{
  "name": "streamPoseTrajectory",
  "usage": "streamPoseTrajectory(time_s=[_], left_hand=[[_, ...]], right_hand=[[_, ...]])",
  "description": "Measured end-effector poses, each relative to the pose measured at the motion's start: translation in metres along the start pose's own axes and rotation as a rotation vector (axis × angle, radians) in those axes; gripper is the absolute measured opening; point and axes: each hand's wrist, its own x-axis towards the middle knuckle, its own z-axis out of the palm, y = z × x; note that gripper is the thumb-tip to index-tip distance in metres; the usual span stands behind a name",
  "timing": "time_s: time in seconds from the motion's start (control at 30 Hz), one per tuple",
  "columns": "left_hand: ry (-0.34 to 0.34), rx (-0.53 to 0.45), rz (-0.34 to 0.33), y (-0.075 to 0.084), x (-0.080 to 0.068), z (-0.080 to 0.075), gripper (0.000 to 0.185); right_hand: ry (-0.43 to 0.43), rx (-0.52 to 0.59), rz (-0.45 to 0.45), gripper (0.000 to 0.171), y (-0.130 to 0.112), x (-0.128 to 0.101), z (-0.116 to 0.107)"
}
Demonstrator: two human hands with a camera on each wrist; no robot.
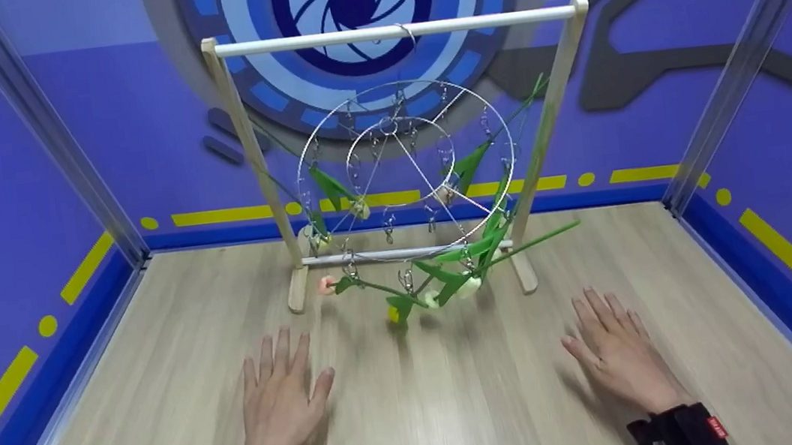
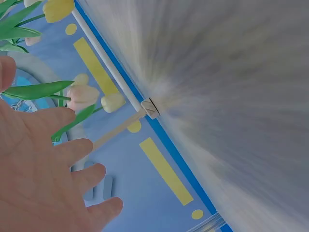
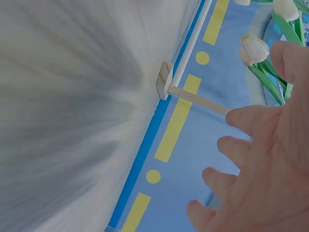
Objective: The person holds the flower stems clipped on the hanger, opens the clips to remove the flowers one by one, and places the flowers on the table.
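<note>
My left hand (image 1: 281, 395) lies flat on the wooden table (image 1: 464, 410), fingers straight and spread, holding nothing. My right hand (image 1: 619, 350) lies the same way on the right, empty. Beyond them stands a wooden rack (image 1: 394, 31) with a round wire clip hanger (image 1: 404, 168) hanging from its top bar. Several artificial tulips (image 1: 448, 276) with green stems and leaves are clipped to the hanger, heads down near the table. In the left wrist view pale tulip heads (image 2: 84, 94) show past my fingers (image 2: 72, 150). The right wrist view shows my fingers (image 3: 251, 116) before a white tulip (image 3: 255, 48).
The rack's two wooden feet (image 1: 296, 291) (image 1: 525, 274) stand on the table behind my hands. Blue walls with yellow stripes (image 1: 3, 225) and metal corner posts (image 1: 745, 51) enclose the table on three sides.
</note>
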Motion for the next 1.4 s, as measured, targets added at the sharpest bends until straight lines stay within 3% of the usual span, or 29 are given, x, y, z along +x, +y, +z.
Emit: streamPoseTrajectory(time_s=[0.37, 0.57, 0.8, 1.1, 1.33, 1.4], left_hand=[[0.012, -0.034, 0.001, 0.011, -0.001, -0.007, 0.065], [0.007, -0.079, 0.041, 0.02, 0.003, -0.014, 0.061], [0.028, -0.187, 0.105, 0.032, 0.009, -0.023, 0.054], [0.008, -0.299, 0.12, 0.05, 0.017, -0.032, 0.054], [0.061, -0.371, 0.231, 0.062, 0.024, -0.031, 0.053], [0.057, -0.404, 0.231, 0.065, 0.025, -0.031, 0.052]], right_hand=[[0.046, 0.014, -0.068, 0.07, -0.004, 0.0, -0.001], [0.083, 0.08, -0.125, 0.065, -0.008, 0.0, -0.002], [0.168, 0.116, -0.184, 0.061, -0.02, 0.003, -0.006], [0.289, 0.152, -0.264, 0.052, -0.043, 0.013, -0.016], [0.423, 0.221, -0.393, 0.04, -0.062, 0.02, -0.015], [0.449, 0.23, -0.409, 0.038, -0.068, 0.022, -0.012]])
